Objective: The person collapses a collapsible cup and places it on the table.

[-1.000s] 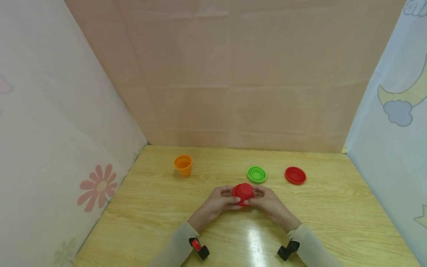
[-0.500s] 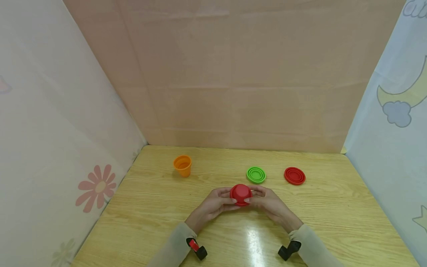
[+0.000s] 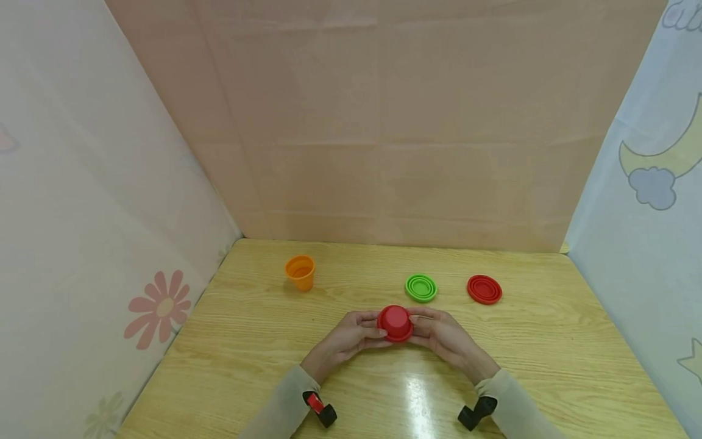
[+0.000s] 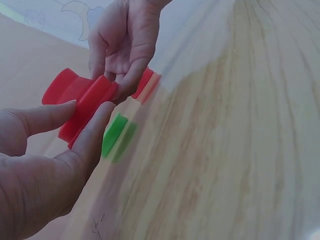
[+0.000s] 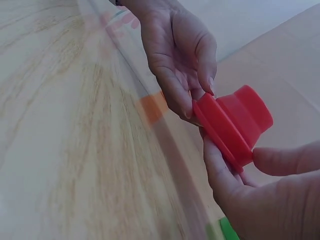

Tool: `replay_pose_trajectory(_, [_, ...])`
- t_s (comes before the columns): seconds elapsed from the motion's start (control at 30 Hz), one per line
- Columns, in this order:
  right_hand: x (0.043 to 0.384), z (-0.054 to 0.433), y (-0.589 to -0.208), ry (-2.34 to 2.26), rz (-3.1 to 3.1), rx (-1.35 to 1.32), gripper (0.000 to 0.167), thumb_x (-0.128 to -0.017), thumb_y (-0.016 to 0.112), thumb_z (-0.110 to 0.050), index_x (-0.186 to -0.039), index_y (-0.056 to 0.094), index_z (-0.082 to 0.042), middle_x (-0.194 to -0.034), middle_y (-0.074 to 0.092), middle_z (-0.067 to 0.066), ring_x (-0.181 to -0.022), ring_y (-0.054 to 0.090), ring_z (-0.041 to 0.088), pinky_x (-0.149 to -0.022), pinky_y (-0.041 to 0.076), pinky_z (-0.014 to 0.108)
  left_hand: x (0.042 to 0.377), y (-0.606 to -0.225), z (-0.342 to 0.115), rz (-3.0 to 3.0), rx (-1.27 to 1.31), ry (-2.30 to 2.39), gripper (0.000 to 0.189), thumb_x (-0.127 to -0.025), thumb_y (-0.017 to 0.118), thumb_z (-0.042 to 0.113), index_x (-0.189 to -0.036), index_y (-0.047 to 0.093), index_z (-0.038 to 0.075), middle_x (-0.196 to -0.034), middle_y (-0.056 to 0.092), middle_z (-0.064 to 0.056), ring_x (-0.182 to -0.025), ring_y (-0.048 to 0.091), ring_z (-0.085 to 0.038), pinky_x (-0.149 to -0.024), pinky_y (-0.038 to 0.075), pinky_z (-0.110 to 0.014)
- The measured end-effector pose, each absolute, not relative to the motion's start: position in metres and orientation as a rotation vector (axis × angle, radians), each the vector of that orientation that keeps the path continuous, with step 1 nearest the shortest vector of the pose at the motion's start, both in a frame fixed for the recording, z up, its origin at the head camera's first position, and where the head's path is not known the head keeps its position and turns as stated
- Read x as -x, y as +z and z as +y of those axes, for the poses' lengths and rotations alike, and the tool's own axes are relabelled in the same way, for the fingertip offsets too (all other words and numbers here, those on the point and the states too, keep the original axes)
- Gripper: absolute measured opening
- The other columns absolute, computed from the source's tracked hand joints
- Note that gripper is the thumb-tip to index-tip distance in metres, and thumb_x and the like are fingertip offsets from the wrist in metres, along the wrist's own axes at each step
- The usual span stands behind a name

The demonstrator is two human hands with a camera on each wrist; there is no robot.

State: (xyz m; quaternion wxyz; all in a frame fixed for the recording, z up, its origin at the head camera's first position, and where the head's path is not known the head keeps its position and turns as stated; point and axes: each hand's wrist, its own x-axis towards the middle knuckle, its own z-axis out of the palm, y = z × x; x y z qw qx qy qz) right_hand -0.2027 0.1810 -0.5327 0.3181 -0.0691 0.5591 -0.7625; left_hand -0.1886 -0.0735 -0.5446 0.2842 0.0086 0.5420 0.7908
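Observation:
A red collapsible cup (image 3: 396, 323), partly folded, is held above the table between both hands, its base facing the head camera. My left hand (image 3: 345, 340) pinches the rim from the left, thumb on the near side and fingers behind. From the right, my right hand (image 3: 448, 342) grips the rim the same way, its thumb beside the raised base. In the left wrist view the cup (image 4: 90, 105) shows a wide rim and a narrower raised section. The right wrist view shows the stepped wall of the cup (image 5: 232, 125) and both thumbs against it.
Beyond the hands, a flattened green collapsible cup (image 3: 421, 288) and a flattened red one (image 3: 484, 289) lie on the wooden table (image 3: 230, 341). An extended orange cup (image 3: 300, 272) stands at the back left. Fabric walls (image 3: 378, 134) enclose the table.
The red cup has shifted slightly left and nearer, and its raised base, earlier leaning right, now sits centred within the rim. The right thumb has moved up along its side.

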Motion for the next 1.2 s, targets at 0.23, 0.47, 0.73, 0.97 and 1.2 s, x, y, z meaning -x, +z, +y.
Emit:
replay_pose_trajectory(0.23, [0.202, 0.1799, -0.5382, -2.044, 1.404, 0.174, 0.041, -0.11, 0.048, -0.005, -0.15, 0.048, 0.007, -0.123, 0.074, -0.002, -0.115, 0.072, 0.011, -0.102, 0.062, 0.035, 0.1893, -0.5442, -0.0764, 1.455, -0.017, 2.098, 0.049, -0.096, 0.066, -0.01, -0.145, 0.06, -0.003, -0.145, 0.064, -0.023, -0.122, 0.071, -0.03, -0.103, 0.06, -0.048])
replay_pose_trajectory(0.47, [0.1998, 0.1784, -0.5389, -2.046, 1.411, 0.157, 0.039, -0.11, 0.049, -0.006, -0.148, 0.052, 0.004, -0.123, 0.074, -0.002, -0.114, 0.072, 0.012, -0.101, 0.062, 0.036, 0.19, -0.5414, -0.0785, 1.488, -0.019, 2.071, 0.042, -0.101, 0.058, -0.001, -0.143, 0.06, -0.004, -0.141, 0.067, -0.023, -0.112, 0.075, -0.027, -0.101, 0.061, -0.05])
replay_pose_trajectory(0.73, [0.1982, 0.1761, -0.5387, -2.032, 1.441, 0.15, 0.048, -0.11, 0.05, -0.007, -0.153, 0.041, 0.011, -0.124, 0.074, 0.0, -0.115, 0.072, 0.013, -0.102, 0.062, 0.038, 0.1929, -0.541, -0.0747, 1.572, 0.001, 2.022, 0.037, -0.108, 0.052, 0.016, -0.136, 0.065, -0.005, -0.127, 0.074, -0.021, -0.103, 0.078, -0.025, -0.093, 0.064, -0.049])
replay_pose_trajectory(0.97, [0.1974, 0.1755, -0.5389, -2.018, 1.437, 0.134, 0.049, -0.11, 0.05, -0.007, -0.154, 0.039, 0.012, -0.124, 0.074, 0.0, -0.114, 0.071, 0.012, -0.102, 0.062, 0.039, 0.1953, -0.5402, -0.0719, 1.633, 0.05, 1.97, 0.036, -0.109, 0.053, 0.018, -0.137, 0.065, -0.003, -0.129, 0.074, -0.017, -0.108, 0.077, -0.03, -0.088, 0.066, -0.048])
replay_pose_trajectory(1.2, [0.2006, 0.1765, -0.5384, -2.002, 1.43, 0.125, 0.041, -0.11, 0.05, -0.009, -0.148, 0.05, 0.005, -0.121, 0.076, -0.001, -0.111, 0.073, 0.013, -0.1, 0.062, 0.037, 0.1967, -0.5396, -0.0704, 1.638, 0.047, 1.958, 0.038, -0.11, 0.055, 0.023, -0.137, 0.066, -0.001, -0.131, 0.073, -0.018, -0.11, 0.076, -0.032, -0.088, 0.066, -0.048])
